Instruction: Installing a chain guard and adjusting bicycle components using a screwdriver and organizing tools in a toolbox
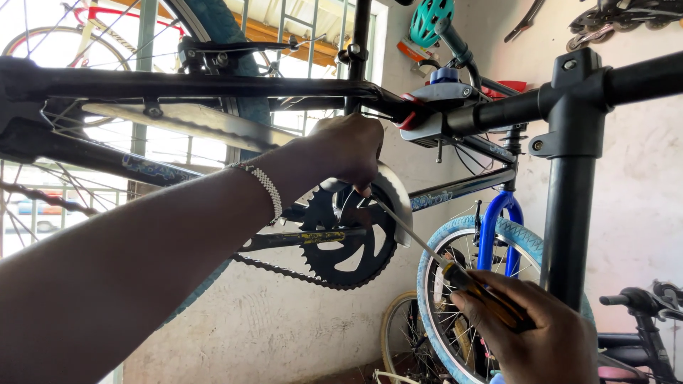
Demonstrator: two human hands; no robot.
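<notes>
Clenched around the handle of a screwdriver [455,274], our right hand [537,334] sits low at the right of the view, its wrist cut off by the bottom edge. We see the thin shaft slant up and left to the middle of the black chainring [348,245], where its tip vanishes behind our left hand [348,149]. That hand curls over the top of the silver chain guard [388,188]; we cannot tell whether its hidden fingers actually grip anything. Our left forearm crosses from the lower left corner, a beaded bracelet [267,188] at the wrist, and covers part of the chain [277,269] and the crank arm. The bicycle frame [213,87] hangs clamped in a black repair stand [569,178] at the stand's right side. Below the chainring, open room runs down to the pale wall. A blue-tyred wheel [455,242] crowds our right hand closely.
</notes>
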